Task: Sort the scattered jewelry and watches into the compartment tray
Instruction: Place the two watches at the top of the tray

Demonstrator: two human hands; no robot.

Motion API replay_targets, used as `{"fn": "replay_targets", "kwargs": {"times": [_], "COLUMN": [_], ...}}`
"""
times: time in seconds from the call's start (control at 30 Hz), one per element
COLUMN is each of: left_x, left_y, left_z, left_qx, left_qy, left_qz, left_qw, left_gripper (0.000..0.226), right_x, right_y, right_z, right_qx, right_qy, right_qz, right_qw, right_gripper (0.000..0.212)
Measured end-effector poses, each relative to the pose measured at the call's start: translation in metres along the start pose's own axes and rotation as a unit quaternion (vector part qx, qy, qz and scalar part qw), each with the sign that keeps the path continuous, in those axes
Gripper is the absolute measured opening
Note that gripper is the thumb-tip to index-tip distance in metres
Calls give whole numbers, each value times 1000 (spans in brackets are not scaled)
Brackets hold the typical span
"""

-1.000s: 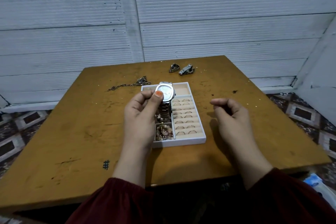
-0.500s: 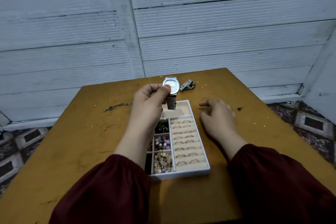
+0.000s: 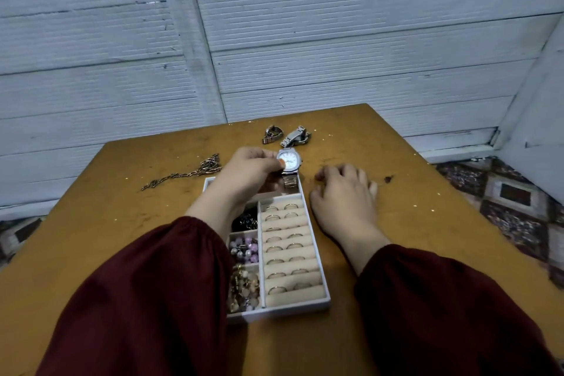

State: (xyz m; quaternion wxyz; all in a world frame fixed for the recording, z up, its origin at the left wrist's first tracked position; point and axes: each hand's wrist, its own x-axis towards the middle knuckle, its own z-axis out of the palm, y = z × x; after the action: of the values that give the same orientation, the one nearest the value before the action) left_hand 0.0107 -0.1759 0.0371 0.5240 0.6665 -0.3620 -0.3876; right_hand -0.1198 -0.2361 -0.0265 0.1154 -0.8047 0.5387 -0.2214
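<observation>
Pinches watch point(image 3: 289, 161) in left hand point(image 3: 248, 171), strap hanging upright over tray's point(image 3: 326, 299) far compartment; rests right hand point(image 3: 345, 192) slack on counter point(image 3: 91, 238).

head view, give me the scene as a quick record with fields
left hand: pinches the white-dial watch by its case, over the tray's far end
right hand: open, resting on the table beside the tray
tray contents: rings in the right column, beads in the left compartments
loose on table: chain at left; small watch and steel watch near the far edge
</observation>
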Motion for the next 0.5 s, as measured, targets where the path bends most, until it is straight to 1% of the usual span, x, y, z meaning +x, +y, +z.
{"fn": "replay_targets", "kwargs": {"times": [0.07, 0.13, 0.23, 0.33, 0.43, 0.5], "left_x": [3, 7, 13, 18, 20, 22], "left_y": [-1, -4, -8, -13, -16, -18], "left_z": [2, 4, 4, 2, 0, 0], "left_qx": [6, 15, 21, 33, 60, 74], "left_qy": [-4, 5, 19, 20, 2, -1], "left_qz": [-11, -11, -16, -8, -6, -11], "left_qw": [1000, 1000, 999, 999, 998, 997], "left_gripper": [10, 14, 14, 27, 22, 22], "right_x": [0, 0, 0, 1, 1, 0], "right_y": [0, 1, 1, 1, 2, 2], "right_z": [0, 1, 2, 2, 2, 2], "right_qx": [-2, 0, 2, 6, 5, 4], "right_qy": [3, 5, 3, 4, 6, 5], "right_qz": [0, 1, -1, -5, -7, -9], "right_qw": [1000, 1000, 1000, 1000, 1000, 1000], "right_gripper": [29, 29, 30, 31, 31, 31]}}
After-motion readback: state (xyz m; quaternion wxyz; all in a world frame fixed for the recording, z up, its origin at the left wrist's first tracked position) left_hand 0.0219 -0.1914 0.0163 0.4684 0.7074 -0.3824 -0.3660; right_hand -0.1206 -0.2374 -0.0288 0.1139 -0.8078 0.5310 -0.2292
